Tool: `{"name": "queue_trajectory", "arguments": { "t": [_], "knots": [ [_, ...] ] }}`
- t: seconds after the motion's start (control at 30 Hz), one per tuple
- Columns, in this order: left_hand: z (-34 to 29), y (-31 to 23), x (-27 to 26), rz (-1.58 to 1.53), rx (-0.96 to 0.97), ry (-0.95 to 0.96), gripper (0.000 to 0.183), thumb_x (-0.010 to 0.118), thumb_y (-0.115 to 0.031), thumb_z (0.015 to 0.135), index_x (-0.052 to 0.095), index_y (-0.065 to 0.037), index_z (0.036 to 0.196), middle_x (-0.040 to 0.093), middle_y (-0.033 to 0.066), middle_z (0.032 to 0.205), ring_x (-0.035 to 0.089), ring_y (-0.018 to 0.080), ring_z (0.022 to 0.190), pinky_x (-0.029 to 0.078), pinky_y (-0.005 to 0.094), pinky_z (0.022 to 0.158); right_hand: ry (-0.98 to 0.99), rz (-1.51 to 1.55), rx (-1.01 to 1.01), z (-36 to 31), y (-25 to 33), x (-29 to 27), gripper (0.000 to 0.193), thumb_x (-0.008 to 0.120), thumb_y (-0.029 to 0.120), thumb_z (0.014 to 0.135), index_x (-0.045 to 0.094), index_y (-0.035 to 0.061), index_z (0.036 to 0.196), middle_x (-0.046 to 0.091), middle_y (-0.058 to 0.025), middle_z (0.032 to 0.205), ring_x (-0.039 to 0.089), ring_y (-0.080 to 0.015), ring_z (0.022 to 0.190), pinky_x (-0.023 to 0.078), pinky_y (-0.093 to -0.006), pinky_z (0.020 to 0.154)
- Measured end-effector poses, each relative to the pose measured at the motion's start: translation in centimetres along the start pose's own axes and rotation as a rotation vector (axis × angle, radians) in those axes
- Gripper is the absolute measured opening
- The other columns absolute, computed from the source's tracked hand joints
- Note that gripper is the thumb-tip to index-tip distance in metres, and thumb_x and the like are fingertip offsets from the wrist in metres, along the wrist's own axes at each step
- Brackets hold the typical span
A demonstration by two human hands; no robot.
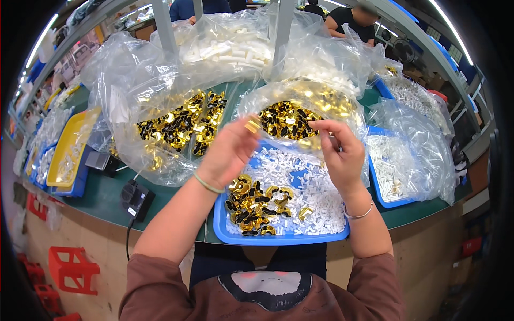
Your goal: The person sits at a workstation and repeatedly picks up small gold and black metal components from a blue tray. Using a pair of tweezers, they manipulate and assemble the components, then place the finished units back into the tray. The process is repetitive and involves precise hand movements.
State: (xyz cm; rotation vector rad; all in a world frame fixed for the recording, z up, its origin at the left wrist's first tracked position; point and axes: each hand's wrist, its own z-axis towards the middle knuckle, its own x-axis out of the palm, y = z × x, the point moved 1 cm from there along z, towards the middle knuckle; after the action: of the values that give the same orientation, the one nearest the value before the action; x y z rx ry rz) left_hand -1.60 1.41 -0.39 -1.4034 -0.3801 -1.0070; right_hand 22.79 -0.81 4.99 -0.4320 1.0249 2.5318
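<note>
At far left, a smooth yellow plastic tray [73, 127] rests above a blue one. Beside it on the green worktop [170, 199] sits a boxy black device [136, 198] with a cable; its pale markings are too small to read. A crinkled clear bag [120, 104] spills shiny gold pieces [176, 127], curved, with dark undersides. The left hand [230, 145] is nearly closed, raised above the front tray, pinching one gold piece [252, 126] between thumb and fingers. Below, the front blue tray [284, 241] carries similar glossy pieces heaped at its left and short white plastic bits [326, 206] spread across the rest. The right hand [340, 152] is half curled, thumb and index finger near each other, just before another clear bag of gold pieces; whether it grips anything cannot be told. At right, another blue tray [397, 204] contains white bits, partly under clear film.
</note>
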Motion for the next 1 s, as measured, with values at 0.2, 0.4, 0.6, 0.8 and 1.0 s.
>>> {"name": "queue_trajectory", "arguments": {
  "t": [0.2, 0.4, 0.6, 0.8, 1.0],
  "knots": [
    [0.1, -3.9, -0.7, -0.571, 0.317, -0.178, 0.059, 0.045, -0.052, 0.097, 0.057, 0.002, 0.118, 0.063, 0.0117, 0.108, 0.064, 0.0202, 0.091, 0.056, 0.0312, 0.082, 0.217, -0.053, 0.039, 0.1, -1.3, 0.5, 0.019, 0.065, -0.001, 0.08, 0.064, 0.0027, 0.098, 0.069, -0.0114, 0.086, 0.065, -0.022, 0.068, 0.05, -0.0301, 0.059],
    [-0.8, -0.7, 2.7, 1.281, 0.049, 0.162, 0.017, 0.06, -0.017, 0.09, 0.067, -0.003, 0.099, 0.067, 0.0109, 0.1, 0.064, 0.0211, 0.092, 0.052, 0.0327, 0.078, 0.455, -0.204, 0.025, -0.1, -1.8, 0.4, 0.014, 0.068, 0.005, 0.082, 0.066, -0.0004, 0.095, 0.066, -0.0137, 0.077, 0.063, -0.0228, 0.065, 0.049, -0.0312, 0.062],
    [-1.0, -0.9, 1.8, 1.61, 0.323, 0.324, 0.018, 0.06, -0.003, 0.084, 0.067, -0.001, 0.101, 0.067, 0.0092, 0.095, 0.064, 0.0194, 0.09, 0.05, 0.0307, 0.081, 0.533, -0.299, 0.052, -0.3, -1.8, 0.0, 0.014, 0.068, 0.01, 0.08, 0.067, 0.0018, 0.091, 0.066, -0.0159, 0.078, 0.064, -0.0322, 0.072, 0.049, -0.0383, 0.065],
    [-2.0, -5.2, 1.7, 1.537, -0.042, 0.081, 0.024, 0.062, -0.007, 0.084, 0.068, -0.003, 0.106, 0.068, 0.0112, 0.095, 0.064, 0.0215, 0.088, 0.052, 0.033, 0.078, 0.622, -0.292, 0.05, -0.4, -1.8, -0.2, 0.015, 0.069, 0.011, 0.08, 0.068, -0.0001, 0.09, 0.067, -0.0182, 0.08, 0.066, -0.0326, 0.074, 0.05, -0.0381, 0.066],
    [-2.7, -4.6, 1.0, 1.703, -0.037, 0.35, 0.036, 0.074, -0.012, 0.073, 0.067, -0.003, 0.108, 0.064, 0.0078, 0.096, 0.06, 0.0176, 0.082, 0.05, 0.0296, 0.074, 0.63, -0.311, 0.029, -0.4, -1.8, 0.1, 0.016, 0.07, 0.01, 0.079, 0.068, -0.0007, 0.092, 0.068, -0.0187, 0.081, 0.066, -0.0328, 0.074, 0.051, -0.0374, 0.067]
  ]
}}
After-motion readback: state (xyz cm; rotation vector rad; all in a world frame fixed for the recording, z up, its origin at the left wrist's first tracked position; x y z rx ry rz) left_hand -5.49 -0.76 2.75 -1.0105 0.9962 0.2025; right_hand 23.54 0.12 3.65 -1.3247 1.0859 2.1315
